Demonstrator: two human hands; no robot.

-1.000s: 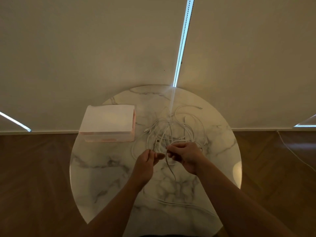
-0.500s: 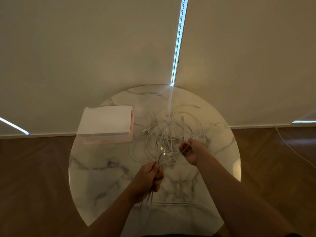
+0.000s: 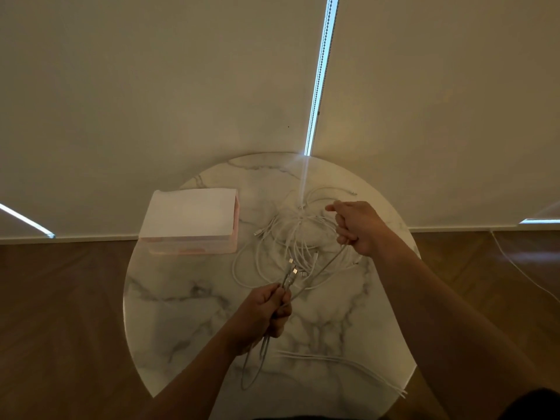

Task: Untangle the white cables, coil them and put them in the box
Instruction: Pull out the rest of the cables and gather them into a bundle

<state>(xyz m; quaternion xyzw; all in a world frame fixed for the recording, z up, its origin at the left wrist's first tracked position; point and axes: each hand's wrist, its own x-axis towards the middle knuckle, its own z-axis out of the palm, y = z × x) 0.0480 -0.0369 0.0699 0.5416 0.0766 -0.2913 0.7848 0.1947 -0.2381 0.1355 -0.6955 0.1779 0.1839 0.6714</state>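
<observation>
Hands apart now; a second ago they nearly touched at the near edge of the tangle [image 3: 285, 234]. My left hand [image 3: 263, 313] drew back toward me, gripping a bundle [image 3: 287, 286] of cable ends. Two plugs [image 3: 292, 266] now stick up above the fist, and a loop [image 3: 246, 369] hangs below it where none showed. My right hand [image 3: 359, 227] went out and rightward over the tangle's far side, closed on one strand [image 3: 321, 269]. That strand now runs straight and taut between both hands.
</observation>
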